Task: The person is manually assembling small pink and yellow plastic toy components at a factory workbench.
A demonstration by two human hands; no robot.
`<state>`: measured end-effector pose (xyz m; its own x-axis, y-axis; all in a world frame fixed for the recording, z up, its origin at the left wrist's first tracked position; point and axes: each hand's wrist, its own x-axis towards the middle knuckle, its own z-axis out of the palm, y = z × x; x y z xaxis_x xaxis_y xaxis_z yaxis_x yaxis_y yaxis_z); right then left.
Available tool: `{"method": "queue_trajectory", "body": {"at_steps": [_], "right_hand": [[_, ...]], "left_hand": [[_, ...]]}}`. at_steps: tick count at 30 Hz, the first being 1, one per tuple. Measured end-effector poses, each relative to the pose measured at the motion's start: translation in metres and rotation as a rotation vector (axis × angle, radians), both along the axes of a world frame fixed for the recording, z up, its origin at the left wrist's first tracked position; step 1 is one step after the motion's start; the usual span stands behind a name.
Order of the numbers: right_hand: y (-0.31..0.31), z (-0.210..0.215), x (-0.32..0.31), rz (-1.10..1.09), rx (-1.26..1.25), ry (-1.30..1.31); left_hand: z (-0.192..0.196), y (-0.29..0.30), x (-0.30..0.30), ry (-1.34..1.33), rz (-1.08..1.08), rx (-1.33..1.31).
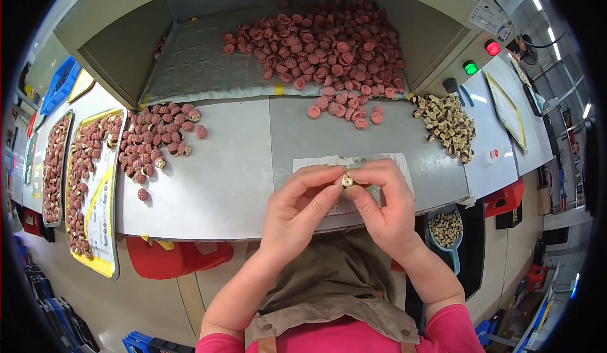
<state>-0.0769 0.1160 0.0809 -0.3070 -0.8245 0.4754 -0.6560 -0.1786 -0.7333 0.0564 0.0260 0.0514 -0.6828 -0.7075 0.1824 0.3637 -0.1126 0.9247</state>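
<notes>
My left hand (298,211) and my right hand (384,209) meet over the near middle of the table, fingers closed. Between their fingertips they pinch a small cream-and-dark piece (347,180); the fingers cover much of it. Below them lies a pale, worn sheet (399,168). Hollow, raspberry-shaped pink cups (322,46) are heaped under the machine's hood, and some have spilled forward (344,108). To the right is a pile of blocky cream-and-dark pieces (447,127). On the left lie raspberry-shaped pieces with cream and dark parts showing (148,139).
Two trays (107,242) of raspberry-shaped pieces stand along the left edge. A blue scoop (450,236) of small cream-and-dark pieces sits below the table at right. Red stools (180,259) are under the table. The hood (436,49) carries a red and a green button.
</notes>
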Motion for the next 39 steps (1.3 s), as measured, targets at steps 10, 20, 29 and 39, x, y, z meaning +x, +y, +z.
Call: {"method": "queue_trajectory", "body": {"at_steps": [10, 20, 29, 39], "right_hand": [[0.003, 0.020, -0.018, 0.207, 0.225, -0.123], [-0.001, 0.012, -0.026, 0.243, 0.178, -0.120], [-0.003, 0.029, -0.019, 0.186, 0.043, 0.354], [-0.003, 0.028, -0.014, 0.177, 0.185, 0.037]], "left_hand": [[0.015, -0.014, 0.003, -0.022, -0.381, 0.441], [0.009, -0.016, 0.002, -0.044, -0.445, 0.412], [0.015, -0.013, 0.001, -0.051, -0.445, 0.374], [0.007, -0.013, -0.001, -0.015, -0.402, 0.434]]}}
